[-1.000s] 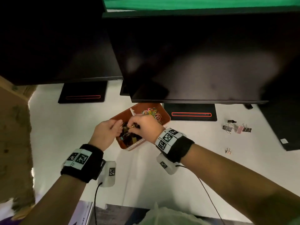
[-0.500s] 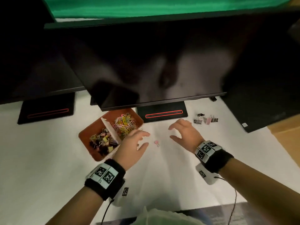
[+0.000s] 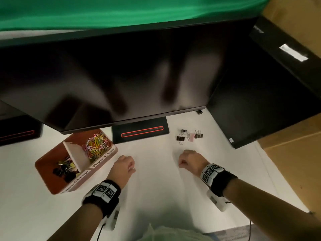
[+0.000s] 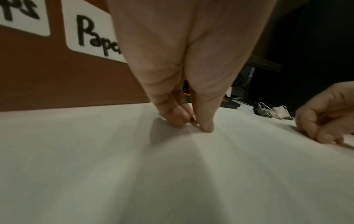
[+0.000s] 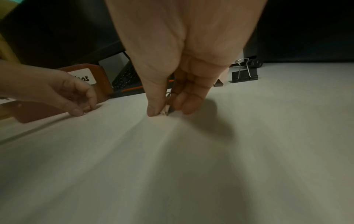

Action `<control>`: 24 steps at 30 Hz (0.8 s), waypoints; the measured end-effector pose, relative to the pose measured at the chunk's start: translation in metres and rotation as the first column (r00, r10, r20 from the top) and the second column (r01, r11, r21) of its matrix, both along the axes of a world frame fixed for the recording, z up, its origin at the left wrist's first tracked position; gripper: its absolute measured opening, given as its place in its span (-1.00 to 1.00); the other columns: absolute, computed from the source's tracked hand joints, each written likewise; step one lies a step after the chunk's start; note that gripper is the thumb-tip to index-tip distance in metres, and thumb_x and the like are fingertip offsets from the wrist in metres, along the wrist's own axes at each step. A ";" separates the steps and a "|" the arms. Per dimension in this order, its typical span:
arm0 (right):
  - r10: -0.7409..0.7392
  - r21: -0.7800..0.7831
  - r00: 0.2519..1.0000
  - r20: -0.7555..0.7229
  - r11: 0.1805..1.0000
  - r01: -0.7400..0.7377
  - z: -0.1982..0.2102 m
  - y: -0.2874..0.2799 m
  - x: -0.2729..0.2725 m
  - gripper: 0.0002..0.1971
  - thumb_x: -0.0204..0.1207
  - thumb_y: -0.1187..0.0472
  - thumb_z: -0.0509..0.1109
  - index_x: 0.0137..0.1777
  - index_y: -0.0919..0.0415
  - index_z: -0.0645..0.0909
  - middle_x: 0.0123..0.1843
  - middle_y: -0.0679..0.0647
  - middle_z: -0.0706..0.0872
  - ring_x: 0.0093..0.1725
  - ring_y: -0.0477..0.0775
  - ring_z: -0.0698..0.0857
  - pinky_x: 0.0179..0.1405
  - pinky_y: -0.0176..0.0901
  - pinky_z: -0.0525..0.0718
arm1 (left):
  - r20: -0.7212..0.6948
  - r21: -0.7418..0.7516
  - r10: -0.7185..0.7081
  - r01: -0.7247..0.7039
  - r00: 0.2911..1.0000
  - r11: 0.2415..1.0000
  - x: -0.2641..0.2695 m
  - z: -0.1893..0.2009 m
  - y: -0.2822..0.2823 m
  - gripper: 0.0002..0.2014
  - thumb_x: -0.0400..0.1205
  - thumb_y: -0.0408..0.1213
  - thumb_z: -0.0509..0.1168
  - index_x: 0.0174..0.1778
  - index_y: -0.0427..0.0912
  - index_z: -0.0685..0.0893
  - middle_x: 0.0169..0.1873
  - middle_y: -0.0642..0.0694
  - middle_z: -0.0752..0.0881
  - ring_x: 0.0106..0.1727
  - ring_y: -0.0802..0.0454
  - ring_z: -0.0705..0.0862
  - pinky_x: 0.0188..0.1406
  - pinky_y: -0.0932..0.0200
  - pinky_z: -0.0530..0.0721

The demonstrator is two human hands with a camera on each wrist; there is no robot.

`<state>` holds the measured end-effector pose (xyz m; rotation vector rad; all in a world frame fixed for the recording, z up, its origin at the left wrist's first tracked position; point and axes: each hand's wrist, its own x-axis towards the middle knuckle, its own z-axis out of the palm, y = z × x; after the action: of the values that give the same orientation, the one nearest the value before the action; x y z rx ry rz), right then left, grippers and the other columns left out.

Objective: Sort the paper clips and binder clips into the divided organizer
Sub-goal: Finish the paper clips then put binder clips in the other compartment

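I see bare desk [image 3: 156, 192] lower centre; organizer [image 3: 52, 185] blocks left, monitor [image 3: 121, 75] overhangs top, binder clips [image 3: 189, 136] clutter upper right.

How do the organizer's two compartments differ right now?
The paper clip compartment, farther from the person, holds a bright multicoloured heap of thin wire clips. The binder clip compartment, nearer, holds chunkier, mostly black clips, some yellow. Both share the brown organizer, split by a white divider.
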<state>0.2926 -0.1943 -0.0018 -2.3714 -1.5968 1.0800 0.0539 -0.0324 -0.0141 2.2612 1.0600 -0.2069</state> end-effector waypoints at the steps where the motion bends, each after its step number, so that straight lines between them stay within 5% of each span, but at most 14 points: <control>1: 0.028 0.009 1.000 0.014 1.000 -0.028 -0.002 0.000 0.003 -0.84 0.52 0.17 0.36 0.03 0.16 0.70 0.06 0.10 0.68 0.11 0.10 0.60 0.09 -0.22 0.48 | -0.014 -0.002 -0.002 0.002 1.000 1.000 0.002 0.000 0.001 -0.89 0.49 -0.33 0.39 -0.24 -0.13 0.56 -0.17 -0.06 0.55 -0.20 0.02 0.59 -0.18 0.26 0.52; 5: 0.111 0.095 0.994 0.024 0.989 -0.113 -0.007 -0.006 0.018 -0.87 0.52 0.18 0.37 -0.01 0.15 0.71 -0.01 0.07 0.72 0.10 0.10 0.59 0.15 -0.18 0.50 | 0.014 -0.045 0.016 -0.016 1.000 0.999 0.021 0.007 0.000 -0.73 0.46 -0.37 0.41 -0.42 0.03 0.51 -0.24 -0.09 0.64 -0.25 -0.01 0.64 -0.18 0.25 0.59; 9: -0.025 0.190 0.991 -0.132 0.981 0.050 -0.004 -0.014 0.048 -0.85 0.49 0.34 0.41 0.04 0.20 0.67 0.03 -0.07 0.49 -0.14 0.04 0.63 0.04 -0.25 0.57 | 0.111 -0.112 0.127 -0.115 0.986 0.987 0.059 0.021 -0.008 -0.88 0.47 -0.36 0.42 -0.32 -0.12 0.61 -0.27 -0.11 0.70 -0.21 -0.01 0.66 -0.22 0.32 0.57; 11: -0.128 0.250 0.979 -0.160 0.954 0.166 -0.001 -0.015 0.065 -0.70 0.44 0.41 0.44 0.14 0.14 0.60 0.17 -0.10 0.41 -0.22 0.04 0.66 0.07 -0.24 0.64 | 0.131 -0.172 0.132 -0.109 0.982 0.979 0.086 0.027 -0.012 -0.89 0.48 -0.32 0.43 -0.16 -0.10 0.63 -0.25 -0.09 0.71 -0.17 0.02 0.67 -0.16 0.26 0.61; 15: -0.302 0.205 0.947 -0.110 0.925 0.319 0.008 -0.008 0.091 -0.33 0.40 0.41 0.49 0.46 -0.02 0.38 0.49 0.02 0.25 -0.28 -0.01 0.66 0.16 -0.18 0.67 | 0.179 -0.261 0.050 -0.002 0.983 0.965 0.140 0.034 -0.022 -0.47 0.49 -0.35 0.43 0.35 0.05 0.47 -0.08 -0.06 0.67 -0.14 0.04 0.71 0.06 0.14 0.68; 20: -0.294 0.107 0.945 -0.141 0.945 0.310 -0.004 0.005 0.101 -0.21 0.38 0.33 0.53 0.56 -0.06 0.27 0.56 0.09 0.19 0.03 0.00 0.59 0.19 -0.37 0.48 | 0.104 -0.132 -0.166 0.179 0.981 0.975 0.187 0.021 -0.033 -0.10 0.46 -0.44 0.41 0.57 0.22 0.07 0.46 -0.14 0.38 0.07 -0.08 0.69 0.26 0.08 0.61; 22: -0.267 0.123 0.950 -0.163 0.950 0.288 -0.009 0.009 0.100 -0.25 0.37 0.29 0.55 0.54 -0.02 0.33 0.50 0.12 0.27 0.25 0.06 0.57 0.25 -0.39 0.42 | 0.027 -0.113 -0.229 0.231 0.973 0.966 0.197 0.014 -0.036 -0.04 0.47 -0.44 0.41 0.58 0.26 -0.04 0.53 -0.20 0.28 0.16 -0.15 0.67 0.30 0.07 0.59; 24: -0.258 0.142 0.948 -0.186 0.948 0.285 -0.013 0.013 0.098 -0.29 0.35 0.25 0.57 0.50 0.03 0.40 0.40 0.13 0.34 0.28 0.09 0.56 0.26 -0.41 0.39 | -0.040 -0.076 -0.259 0.256 0.965 0.964 0.203 0.008 -0.036 -0.07 0.48 -0.42 0.40 0.59 0.21 -0.03 0.52 -0.22 0.27 0.24 -0.16 0.63 0.32 0.09 0.56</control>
<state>0.3905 -0.1808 -0.0145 -2.2423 -1.2095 1.0119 0.2569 -0.0684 -0.0056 2.3357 0.7667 -0.4035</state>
